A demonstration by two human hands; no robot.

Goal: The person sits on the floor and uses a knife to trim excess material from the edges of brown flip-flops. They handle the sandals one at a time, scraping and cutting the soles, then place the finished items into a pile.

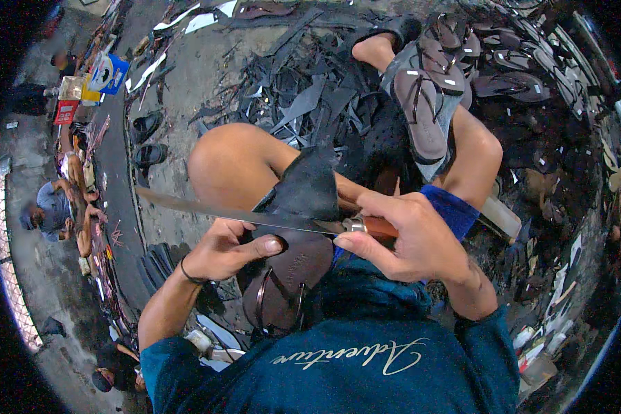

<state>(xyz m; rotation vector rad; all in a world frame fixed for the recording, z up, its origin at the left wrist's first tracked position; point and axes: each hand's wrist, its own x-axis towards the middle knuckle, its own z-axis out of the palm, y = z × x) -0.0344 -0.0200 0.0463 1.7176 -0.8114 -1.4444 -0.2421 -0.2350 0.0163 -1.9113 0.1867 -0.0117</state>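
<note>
A long knife [207, 207] lies across my lap, its blade pointing left and its reddish-brown handle [379, 226] in my right hand [421, 238]. My right thumb presses by the metal collar at the base of the blade. Below the blade, my left hand [224, 255] grips the edge of a dark brown thong sandal [300, 265], thumb along its top; its other fingers are partly hidden. The sandal's straps face my body. A black sheet piece [300, 190] shows just beyond the blade, over my leg; whether it is joined to the sandal I cannot tell.
Another brown sandal [421, 114] rests on a grey sheet over my right shin. Black offcuts [310, 96] are heaped ahead, and many sandals [510, 86] pile at the far right. Two black slippers [148, 141] lie on the left; a person [55, 207] sits beyond.
</note>
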